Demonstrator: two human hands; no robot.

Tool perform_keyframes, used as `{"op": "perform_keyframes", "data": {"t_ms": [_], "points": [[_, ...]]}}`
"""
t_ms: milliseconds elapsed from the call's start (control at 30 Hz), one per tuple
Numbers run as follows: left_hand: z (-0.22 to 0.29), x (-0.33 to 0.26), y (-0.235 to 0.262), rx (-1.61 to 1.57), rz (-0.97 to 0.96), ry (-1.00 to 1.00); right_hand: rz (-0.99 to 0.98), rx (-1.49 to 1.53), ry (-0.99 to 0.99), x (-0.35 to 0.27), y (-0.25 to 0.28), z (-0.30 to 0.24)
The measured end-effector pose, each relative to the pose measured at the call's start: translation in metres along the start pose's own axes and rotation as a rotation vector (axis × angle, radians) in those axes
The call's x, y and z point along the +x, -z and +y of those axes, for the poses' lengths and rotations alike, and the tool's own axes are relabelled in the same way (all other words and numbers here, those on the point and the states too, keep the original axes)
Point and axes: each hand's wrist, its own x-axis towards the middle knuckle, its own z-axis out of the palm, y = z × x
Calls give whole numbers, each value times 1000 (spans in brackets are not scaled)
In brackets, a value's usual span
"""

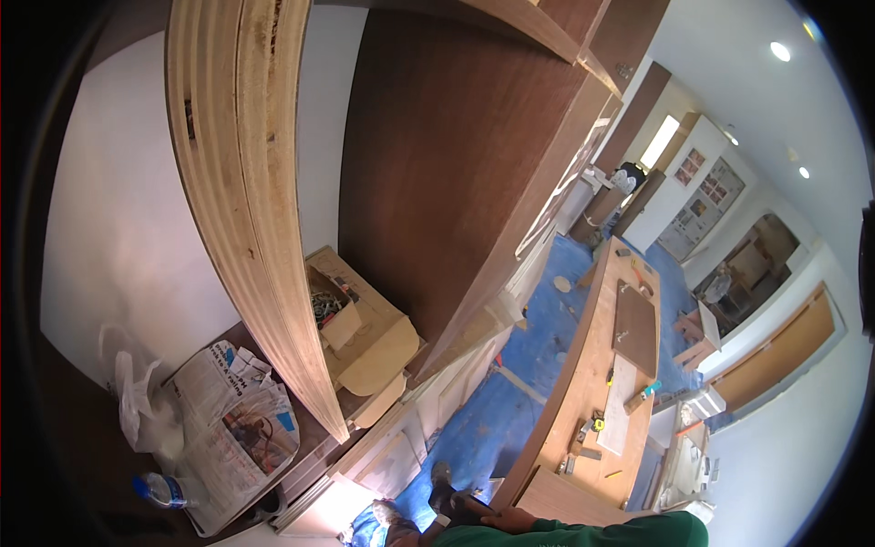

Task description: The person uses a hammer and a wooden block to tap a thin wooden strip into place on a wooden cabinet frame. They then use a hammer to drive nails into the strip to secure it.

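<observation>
At the lower edge, my right hand reaches in from a green sleeve. It lies close to a dark flat object whose kind I cannot make out, and its fingers are too small and dark to read. Part of what looks like my left hand shows at the bottom rim, with its fingers hidden. Just to the right of my right hand stands a long wooden workbench. On it lie a yellow tape measure, a brown panel and a pale board.
Layered wooden edges rise close on the left. Behind them, an open cardboard box holds small metal pieces. Newspaper, a plastic bag and a bottle occupy the lower left. Blue sheeting covers the floor.
</observation>
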Motion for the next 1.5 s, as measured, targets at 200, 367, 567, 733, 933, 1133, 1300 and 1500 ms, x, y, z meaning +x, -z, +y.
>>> {"op": "perform_keyframes", "data": {"t_ms": [200, 367, 567, 733, 933, 1133, 1300, 1500], "points": [[-64, -4, -28, 175, -19, -83, 419, 239, 10, -26, -25, -8], [6, -108, 5, 225, 54, -125, 660, 444, 0, -43, -13, 13], [77, -97, 28, 407, -35, -84, 1134, 716, -219, -18, -43, 54], [112, -77, 15, 508, -62, -89, 1254, 821, -476, 29, -49, 123], [186, -16, -5, 522, -127, 57, 1211, 865, -904, 55, -64, 241], [273, 76, -27, 617, -158, 19, 1175, 1084, -1071, 72, -80, 283], [304, 129, -42, 622, -181, 7, 1119, 1014, -1069, 106, -106, 302], [303, 125, -44, 540, -314, -349, 1232, 566, -686, 81, -91, 311]]}}
